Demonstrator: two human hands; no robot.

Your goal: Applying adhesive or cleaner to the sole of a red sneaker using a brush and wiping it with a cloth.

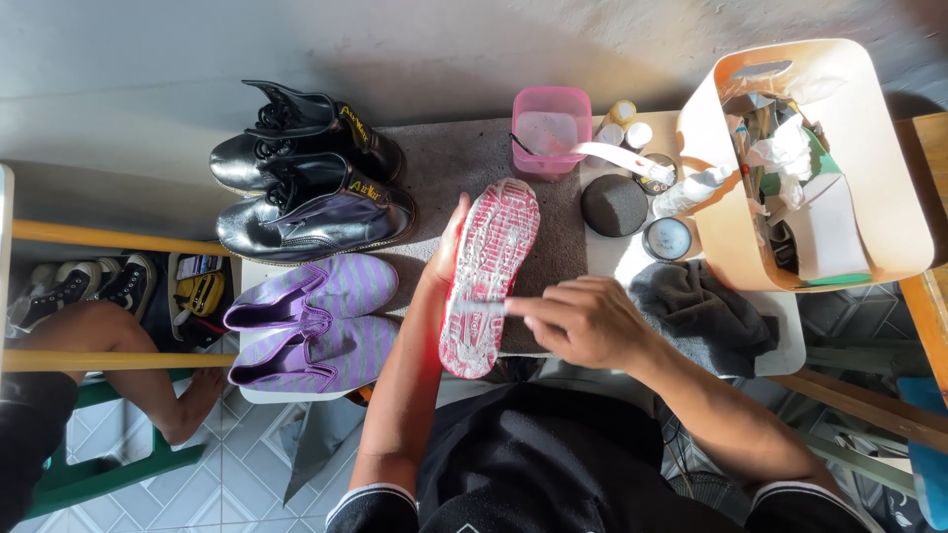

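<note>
My left hand point(446, 247) grips a shoe point(488, 271) from its left side, sole turned up; the sole is red with white grime. My right hand point(581, 318) pinches a small white piece point(478, 308), a wipe or sponge, pressed on the lower part of the sole. The shoe is held above a grey mat point(454, 163) on the small white table point(780, 345).
Two black boots point(306, 188) and a purple striped pair of slip-ons point(311, 321) lie left of the shoe. Behind it stand a pink tub point(549, 130) with a brush, small tins, a round sponge and a grey cloth point(701, 316). A beige caddy point(820, 168) of supplies sits right. Another person's leg point(118, 365) is left.
</note>
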